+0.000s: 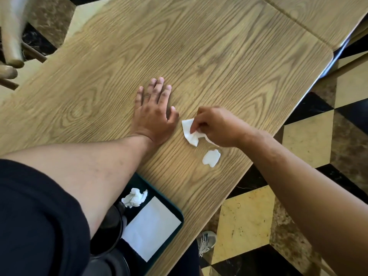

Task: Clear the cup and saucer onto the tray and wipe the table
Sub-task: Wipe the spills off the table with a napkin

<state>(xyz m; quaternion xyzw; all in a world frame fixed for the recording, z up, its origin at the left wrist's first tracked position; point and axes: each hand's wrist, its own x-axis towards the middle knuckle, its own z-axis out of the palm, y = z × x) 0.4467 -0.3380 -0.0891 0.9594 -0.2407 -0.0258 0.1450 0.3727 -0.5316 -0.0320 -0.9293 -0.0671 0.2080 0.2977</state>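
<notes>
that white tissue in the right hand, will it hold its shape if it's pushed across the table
Probably not. The tissue already looks creased and folded where the right hand pinches it, so it's likely floppy and very light. Pushed flat on the wooden table, it would probably bunch up like the crumpled wad on the tray.

Checkered floor (310, 140) of black, cream and mottled brown tiles; wood-grain table (179, 46) butted against a second table (322, 14); pale chair legs (12, 46) upper left; soft daylight.
</notes>
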